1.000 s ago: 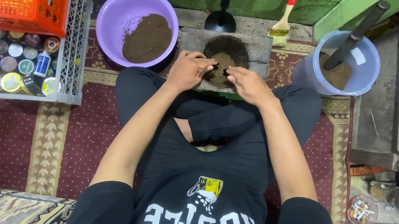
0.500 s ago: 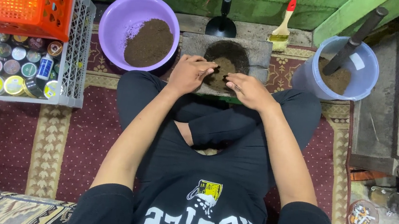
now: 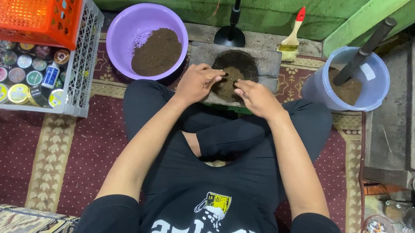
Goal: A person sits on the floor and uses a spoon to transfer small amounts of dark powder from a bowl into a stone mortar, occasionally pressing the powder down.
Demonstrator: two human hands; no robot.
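Powder (image 3: 233, 75), dark brown, is heaped on a grey stone slab (image 3: 271, 64) lying on the rug before the crossed legs. The heap is touched from both sides: by the left hand (image 3: 198, 81) and right hand (image 3: 256, 97), fingers loosely curled, nothing gripped. A purple bowl (image 3: 123, 34) stands left.

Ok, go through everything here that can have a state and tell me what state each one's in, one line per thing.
Left hand: on the stone slab's rim, fingers in the brown powder.
Right hand: on the slab, fingertips at the powder.
Stone slab: flat, powder heaped in its hollow.
Purple basin: open, partly filled with powder.
Blue bucket: open, dark handle leaning in it.
Brush: lying unused.
White crate: holds small tins.
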